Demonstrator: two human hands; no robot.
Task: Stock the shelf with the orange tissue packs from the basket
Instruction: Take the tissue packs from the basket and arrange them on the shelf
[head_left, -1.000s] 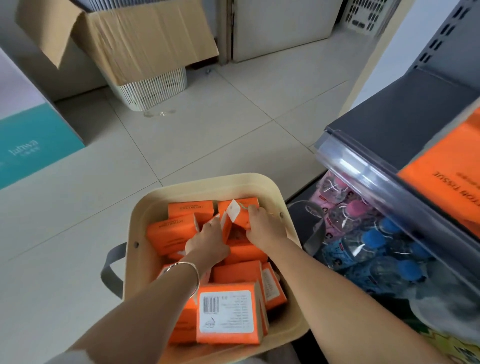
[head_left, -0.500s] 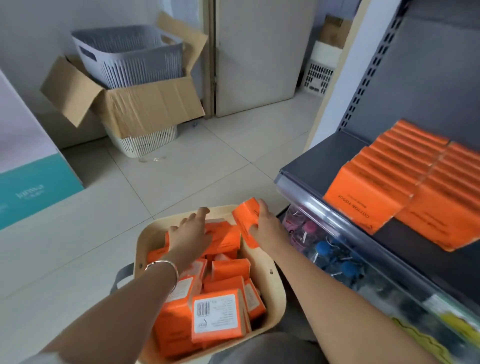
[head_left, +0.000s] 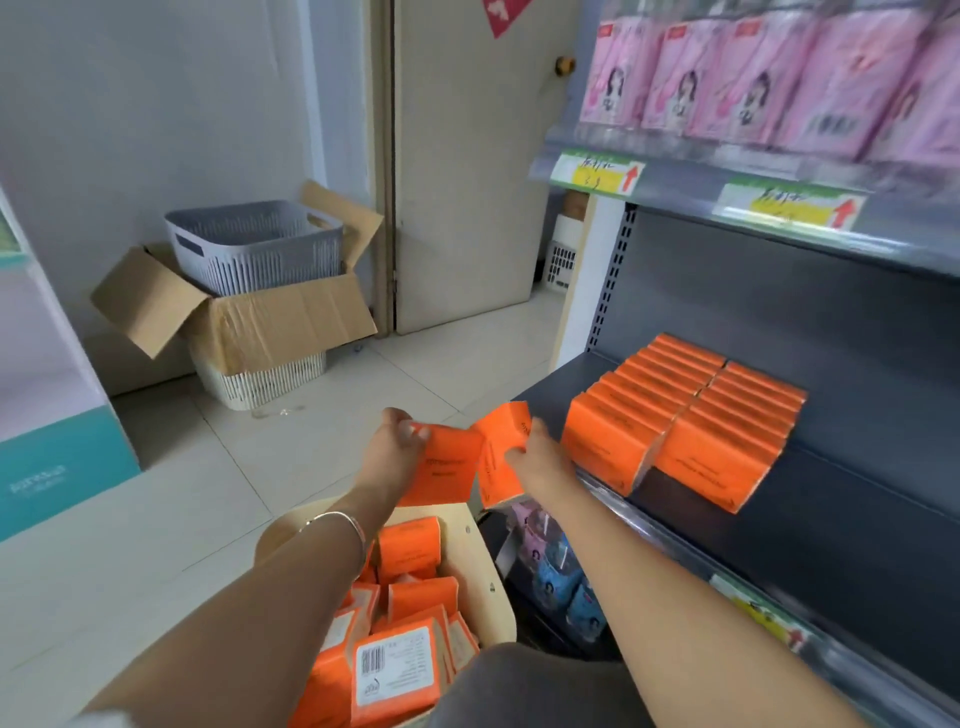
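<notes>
Each hand grips one orange pack, left hand (head_left: 387, 457) and right hand (head_left: 543, 462), above the basket (head_left: 488, 587); best set upright, flush against the shelf (head_left: 831, 499) rows (head_left: 675, 421).

Two rows of orange tissue packs (head_left: 680, 421) are standing on the dark shelf (head_left: 852, 499) at right of frame, while a cream basket (head_left: 485, 582) is sitting on the tiled floor (head_left: 156, 519) at bottom centre.
</notes>
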